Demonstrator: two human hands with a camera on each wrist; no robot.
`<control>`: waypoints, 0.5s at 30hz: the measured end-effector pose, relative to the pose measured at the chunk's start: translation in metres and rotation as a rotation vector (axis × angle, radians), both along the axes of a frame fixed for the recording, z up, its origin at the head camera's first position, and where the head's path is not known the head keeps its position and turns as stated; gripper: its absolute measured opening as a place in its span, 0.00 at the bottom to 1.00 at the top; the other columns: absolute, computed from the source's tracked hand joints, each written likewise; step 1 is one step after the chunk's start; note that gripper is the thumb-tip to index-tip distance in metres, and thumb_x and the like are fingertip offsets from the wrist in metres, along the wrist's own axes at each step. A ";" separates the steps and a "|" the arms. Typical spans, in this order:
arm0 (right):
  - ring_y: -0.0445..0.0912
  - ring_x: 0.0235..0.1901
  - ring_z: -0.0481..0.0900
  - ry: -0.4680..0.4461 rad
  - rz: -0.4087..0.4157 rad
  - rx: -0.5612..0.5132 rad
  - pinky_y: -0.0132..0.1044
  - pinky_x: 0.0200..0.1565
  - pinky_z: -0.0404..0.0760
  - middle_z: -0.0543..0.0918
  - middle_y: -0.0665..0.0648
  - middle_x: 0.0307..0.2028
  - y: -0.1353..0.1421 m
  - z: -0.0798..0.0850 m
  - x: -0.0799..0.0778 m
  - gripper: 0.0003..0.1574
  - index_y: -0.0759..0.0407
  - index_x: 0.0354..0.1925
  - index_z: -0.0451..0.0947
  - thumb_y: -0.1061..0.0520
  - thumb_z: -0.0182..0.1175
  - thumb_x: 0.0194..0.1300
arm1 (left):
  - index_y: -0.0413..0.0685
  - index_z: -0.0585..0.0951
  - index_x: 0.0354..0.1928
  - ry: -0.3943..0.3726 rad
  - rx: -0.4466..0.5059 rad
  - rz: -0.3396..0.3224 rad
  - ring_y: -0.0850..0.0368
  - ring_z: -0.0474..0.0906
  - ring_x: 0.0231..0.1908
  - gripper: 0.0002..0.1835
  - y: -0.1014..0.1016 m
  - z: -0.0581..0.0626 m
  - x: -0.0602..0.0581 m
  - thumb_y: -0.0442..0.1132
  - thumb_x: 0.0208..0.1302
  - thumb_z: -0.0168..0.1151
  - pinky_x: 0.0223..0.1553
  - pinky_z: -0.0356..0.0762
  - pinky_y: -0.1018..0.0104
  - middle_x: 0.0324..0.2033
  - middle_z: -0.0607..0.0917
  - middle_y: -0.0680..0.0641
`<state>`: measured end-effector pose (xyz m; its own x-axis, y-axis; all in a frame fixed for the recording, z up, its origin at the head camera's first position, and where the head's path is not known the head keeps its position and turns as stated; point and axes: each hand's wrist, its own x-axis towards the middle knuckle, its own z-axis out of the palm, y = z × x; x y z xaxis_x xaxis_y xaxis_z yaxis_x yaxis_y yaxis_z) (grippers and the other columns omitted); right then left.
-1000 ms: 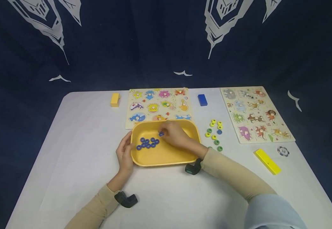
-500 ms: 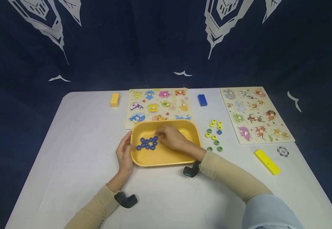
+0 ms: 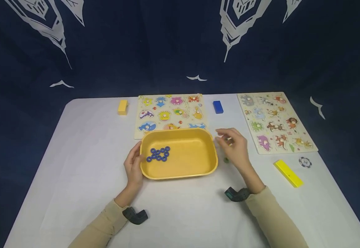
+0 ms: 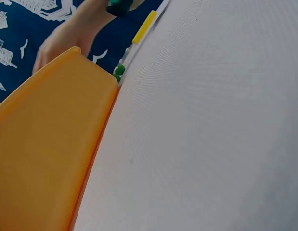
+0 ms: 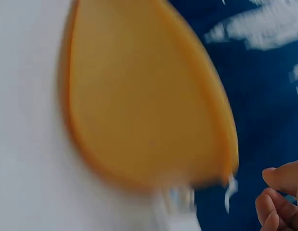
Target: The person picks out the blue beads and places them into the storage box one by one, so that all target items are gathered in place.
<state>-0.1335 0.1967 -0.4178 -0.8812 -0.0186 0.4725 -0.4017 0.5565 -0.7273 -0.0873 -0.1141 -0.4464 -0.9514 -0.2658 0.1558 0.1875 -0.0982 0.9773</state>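
Observation:
My left hand (image 3: pixel 134 167) grips the left side of a yellow plastic tray (image 3: pixel 187 167), with the thumb at the rim. Several small blue ring beads (image 3: pixel 158 158) lie grouped in the tray's left half. Just right of the tray, my right hand (image 3: pixel 234 148) hovers over the loose beads, fingers loosely bent and thumb apart, holding nothing that I can see. It hides most of them; a green bead (image 3: pixel 226 160) shows beside it, and a little yellow shows between the fingers. In the right wrist view, the fingertips (image 5: pixel 271 175) are at the lower right, and the tray is blurred.
Behind the tray lies a sea-animal puzzle board (image 3: pixel 155 108), partly covered by its rim. Another animal puzzle board (image 3: pixel 274 124) is at the back right. Around them are a yellow-orange block (image 3: pixel 122 107), a blue block (image 3: pixel 218 107), a long yellow block (image 3: pixel 288 173) and a poker chip (image 3: pixel 305 162).
My right hand set a blue bead down with the others in the tray, then moved right, out of the tray, over the loose beads. The left hand stays on the tray.

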 end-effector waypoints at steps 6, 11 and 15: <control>0.37 0.32 0.73 -0.078 -0.260 -0.034 0.21 0.28 0.72 0.78 0.54 0.38 0.045 -0.025 -0.001 0.17 0.53 0.44 0.79 0.57 0.62 0.52 | 0.37 0.68 0.58 -0.008 0.014 -0.012 0.40 0.67 0.53 0.25 -0.005 -0.008 -0.003 0.24 0.55 0.41 0.54 0.72 0.62 0.54 0.72 0.36; 0.41 0.33 0.73 -0.152 -0.346 0.043 0.21 0.29 0.71 0.78 0.55 0.39 0.057 -0.030 0.003 0.18 0.54 0.45 0.78 0.59 0.61 0.53 | 0.42 0.70 0.57 -0.014 0.035 -0.003 0.46 0.70 0.52 0.25 -0.007 -0.021 -0.006 0.24 0.55 0.43 0.53 0.73 0.65 0.53 0.73 0.40; 0.44 0.32 0.74 -0.194 -0.355 0.109 0.23 0.28 0.71 0.78 0.56 0.38 0.061 -0.042 0.002 0.17 0.56 0.45 0.78 0.59 0.61 0.53 | 0.44 0.70 0.57 -0.009 0.034 0.000 0.51 0.71 0.52 0.25 -0.007 -0.024 -0.007 0.25 0.55 0.43 0.52 0.73 0.68 0.53 0.73 0.42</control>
